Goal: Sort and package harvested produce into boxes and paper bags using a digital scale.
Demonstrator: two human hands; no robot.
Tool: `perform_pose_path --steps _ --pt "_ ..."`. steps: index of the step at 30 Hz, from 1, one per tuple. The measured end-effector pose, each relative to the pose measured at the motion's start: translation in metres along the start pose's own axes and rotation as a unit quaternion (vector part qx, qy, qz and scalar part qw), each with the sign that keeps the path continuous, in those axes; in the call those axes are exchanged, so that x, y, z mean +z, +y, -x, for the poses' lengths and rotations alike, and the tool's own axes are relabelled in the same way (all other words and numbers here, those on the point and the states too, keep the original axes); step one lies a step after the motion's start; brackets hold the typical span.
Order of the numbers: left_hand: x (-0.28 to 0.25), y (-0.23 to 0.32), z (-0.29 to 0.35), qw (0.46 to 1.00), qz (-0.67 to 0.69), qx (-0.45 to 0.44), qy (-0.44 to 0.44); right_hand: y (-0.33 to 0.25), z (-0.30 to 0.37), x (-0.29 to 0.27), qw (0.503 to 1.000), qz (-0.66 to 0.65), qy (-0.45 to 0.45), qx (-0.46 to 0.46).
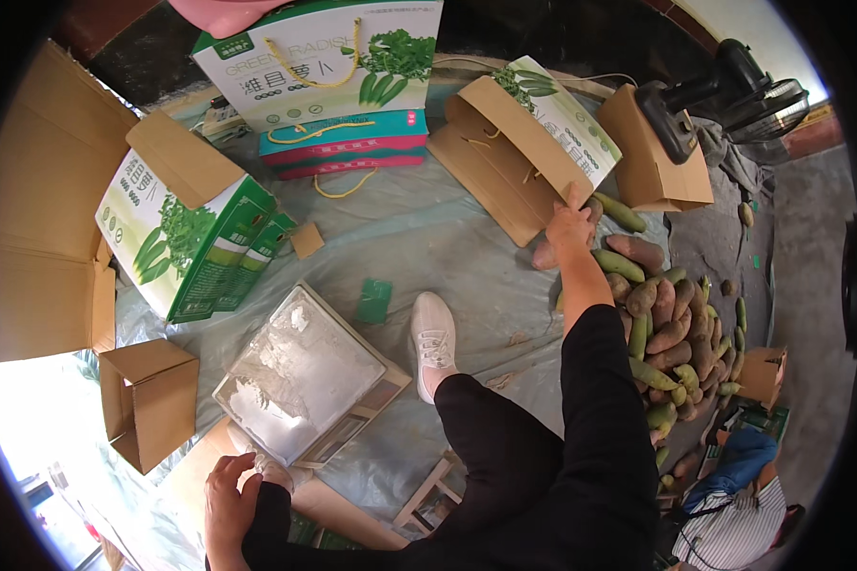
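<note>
My right hand (pixel 571 226) reaches out to the right, its fingers at the near corner of an open carton (pixel 581 124). This carton lies tilted, white with a green leaf print outside and brown inside, with yellow cord handles. The fingers appear to grip its edge. Just beside and below that hand are a reddish sweet potato (pixel 545 255) and a green radish (pixel 621 213). At the lower left my left hand (pixel 230 500) hangs near my shoe, fingers loosely bent and apart, nothing visible in them. A platform scale (pixel 300 371) with a worn metal top stands between my feet.
A heap of sweet potatoes and green radishes (pixel 681 328) spreads along the right. Printed cartons (pixel 186 224) stand left and at the back, where a gift box (pixel 324 81) rests on coloured boxes. A black fan (pixel 681 109) sits far right. Another person (pixel 733 514) is at the lower right.
</note>
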State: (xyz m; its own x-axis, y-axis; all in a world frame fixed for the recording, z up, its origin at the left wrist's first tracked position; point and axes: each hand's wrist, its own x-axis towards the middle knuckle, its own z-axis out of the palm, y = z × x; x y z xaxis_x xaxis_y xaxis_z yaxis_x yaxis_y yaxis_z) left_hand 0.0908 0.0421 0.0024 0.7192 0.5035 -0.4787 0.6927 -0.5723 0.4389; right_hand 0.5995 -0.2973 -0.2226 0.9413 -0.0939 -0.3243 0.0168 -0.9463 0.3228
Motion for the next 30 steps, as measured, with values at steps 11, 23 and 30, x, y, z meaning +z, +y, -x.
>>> perform_pose_path --steps 11,23,30 --pt "0.005 0.03 -0.012 0.998 -0.006 0.06 -0.005 0.054 -0.022 -0.049 0.941 -0.038 0.332 -0.055" --pt "0.001 0.022 0.015 0.994 0.006 0.107 0.028 0.142 0.088 -0.208 0.94 -0.159 0.299 -0.036" --pt "-0.001 0.01 0.036 0.99 0.025 0.129 0.05 0.169 0.185 -0.286 0.897 -0.103 0.375 -0.21"
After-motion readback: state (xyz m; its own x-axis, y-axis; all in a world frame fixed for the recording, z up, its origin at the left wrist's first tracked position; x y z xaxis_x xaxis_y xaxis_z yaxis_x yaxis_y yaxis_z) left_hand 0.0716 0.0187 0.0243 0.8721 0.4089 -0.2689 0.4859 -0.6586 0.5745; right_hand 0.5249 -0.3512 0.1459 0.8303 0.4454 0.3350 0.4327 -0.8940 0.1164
